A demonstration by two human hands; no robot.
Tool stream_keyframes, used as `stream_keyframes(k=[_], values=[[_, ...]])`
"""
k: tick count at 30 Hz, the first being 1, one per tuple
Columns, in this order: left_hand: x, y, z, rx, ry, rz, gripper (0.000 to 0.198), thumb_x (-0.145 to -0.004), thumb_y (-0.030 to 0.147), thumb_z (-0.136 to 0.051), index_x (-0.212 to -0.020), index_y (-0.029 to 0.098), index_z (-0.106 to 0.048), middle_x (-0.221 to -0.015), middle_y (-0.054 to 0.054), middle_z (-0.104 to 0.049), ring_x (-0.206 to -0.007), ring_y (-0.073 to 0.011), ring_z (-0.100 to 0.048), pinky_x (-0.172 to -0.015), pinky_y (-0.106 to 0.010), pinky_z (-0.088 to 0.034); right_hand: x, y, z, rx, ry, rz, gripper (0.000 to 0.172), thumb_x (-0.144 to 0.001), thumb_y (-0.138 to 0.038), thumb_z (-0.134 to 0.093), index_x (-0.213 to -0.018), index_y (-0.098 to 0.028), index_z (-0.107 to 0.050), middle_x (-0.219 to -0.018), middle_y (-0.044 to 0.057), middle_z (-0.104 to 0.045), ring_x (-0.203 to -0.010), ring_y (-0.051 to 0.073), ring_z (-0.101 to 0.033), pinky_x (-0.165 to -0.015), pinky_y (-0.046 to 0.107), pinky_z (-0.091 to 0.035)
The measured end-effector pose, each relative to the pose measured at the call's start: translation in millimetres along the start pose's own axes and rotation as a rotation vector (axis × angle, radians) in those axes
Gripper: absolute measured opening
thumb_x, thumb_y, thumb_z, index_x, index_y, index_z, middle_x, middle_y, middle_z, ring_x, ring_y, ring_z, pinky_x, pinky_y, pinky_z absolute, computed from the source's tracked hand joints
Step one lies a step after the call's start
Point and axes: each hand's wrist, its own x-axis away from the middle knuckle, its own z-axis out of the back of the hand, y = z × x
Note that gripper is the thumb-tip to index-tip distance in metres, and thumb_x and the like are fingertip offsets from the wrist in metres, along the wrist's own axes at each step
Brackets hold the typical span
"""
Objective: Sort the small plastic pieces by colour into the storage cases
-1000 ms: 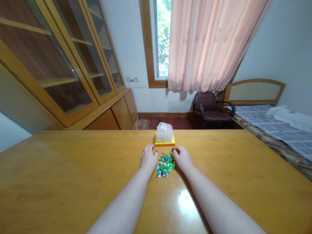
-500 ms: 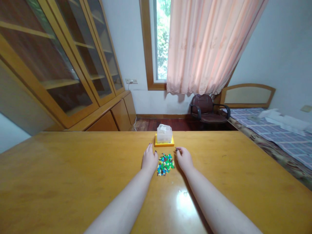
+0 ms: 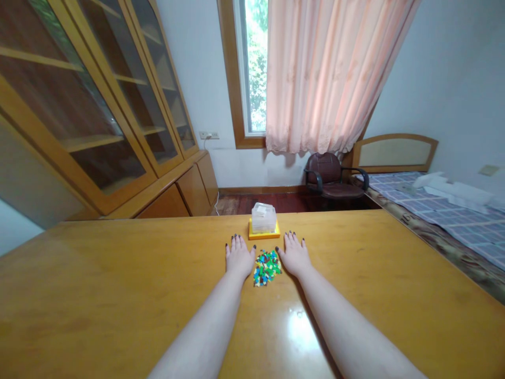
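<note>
A pile of small toy building bricks (image 3: 267,267) in green, blue, yellow, white and brown lies on the wooden table (image 3: 118,284). My left hand (image 3: 239,259) rests palm down just left of the pile, fingers stretched and holding nothing. On the pile's right side, my right hand (image 3: 295,256) also lies flat with its fingers spread. Both thumbs point in toward the bricks. Beyond the fingertips stands a clear plastic box (image 3: 263,218) on a yellow base (image 3: 264,236); neither hand touches it.
Past the table's far edge are a brown armchair (image 3: 325,171) and a pink curtain (image 3: 323,73) beside a window. A glass-fronted cabinet (image 3: 158,131) stands on the left. At the right is a bed (image 3: 418,189) with a checked cover.
Both hands have flattened onto the table and their fingers have spread; the right hand's fingers were curled before. The view has shifted slightly. The bricks and box stay in place.
</note>
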Motion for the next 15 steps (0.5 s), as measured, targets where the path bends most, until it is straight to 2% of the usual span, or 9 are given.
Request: stream_keyframes(k=[15], values=[[0.0, 1.6, -0.2, 0.006, 0.011, 0.002, 0.066, -0.087, 0.045, -0.031, -0.141, 0.008, -0.033, -0.150, -0.017, -0.024, -0.141, -0.0279, -0.017, -0.114, -0.047, -0.012, -0.1, -2.7, 4.0, 0.036, -0.020, -0.013, 0.066, -0.090, -0.048, -0.032, -0.144, -0.011, -0.028, -0.152, 0.012, -0.021, -0.141, 0.025, -0.015, -0.112, 0.051, -0.004]])
